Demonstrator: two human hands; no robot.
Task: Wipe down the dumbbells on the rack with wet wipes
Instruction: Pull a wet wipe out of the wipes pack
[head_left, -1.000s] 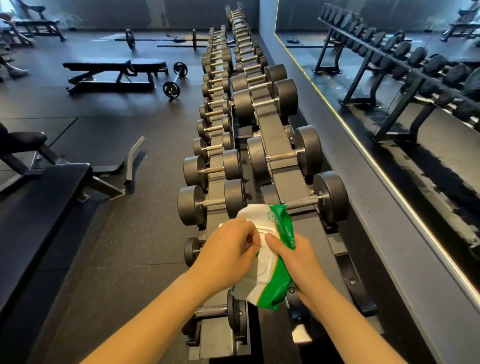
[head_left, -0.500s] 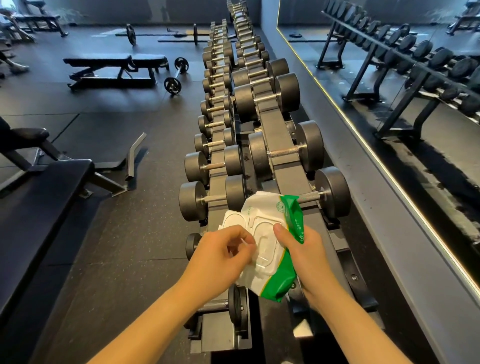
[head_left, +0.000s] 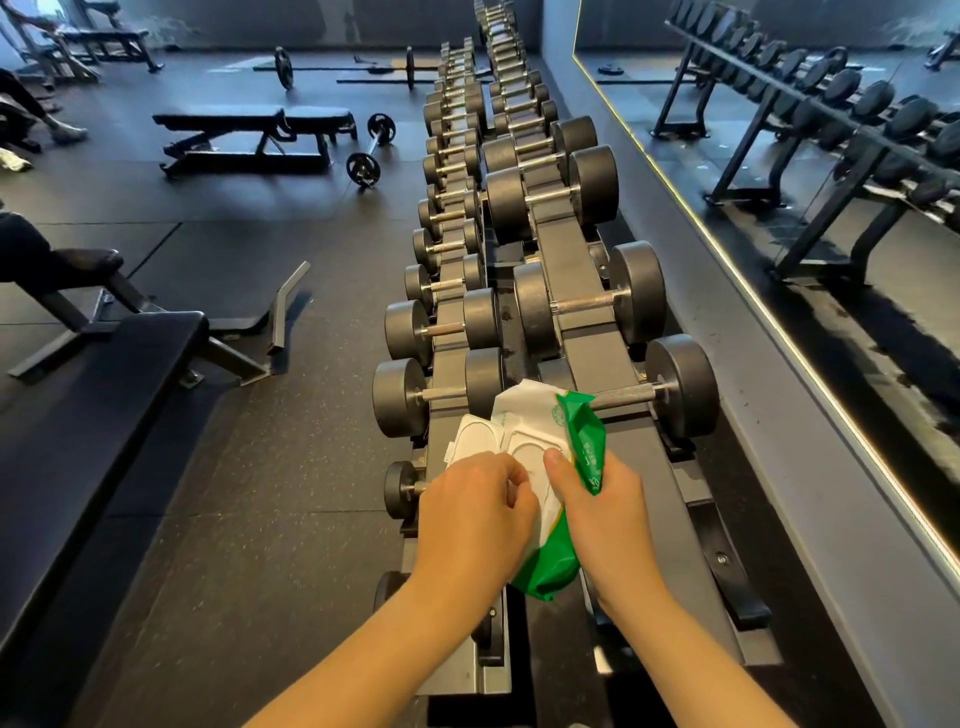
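A white and green pack of wet wipes (head_left: 535, 415) is held over the near end of the long two-tier dumbbell rack (head_left: 597, 353). My right hand (head_left: 602, 512) grips the pack's green side, thumb on its white front. The pack's white plastic lid (head_left: 475, 439) stands flipped open to the left. My left hand (head_left: 472, 525) has its fingers curled at the pack's opening, pinching there; what it pinches is hidden by the fingers. Black dumbbells (head_left: 592, 301) with steel handles line both tiers, and the nearest large one (head_left: 675, 389) lies just behind the pack.
A wall mirror (head_left: 810, 218) runs along the right of the rack. Left of the rack is dark rubber floor (head_left: 270, 509) with a padded bench (head_left: 98, 395) close by, a flat bench (head_left: 254, 130) farther off, and barbells (head_left: 371, 150) lying on the floor.
The pack's lid has been flipped open to the left. My left hand has slid down to the opening, and both hands with the pack have shifted slightly lower in view.
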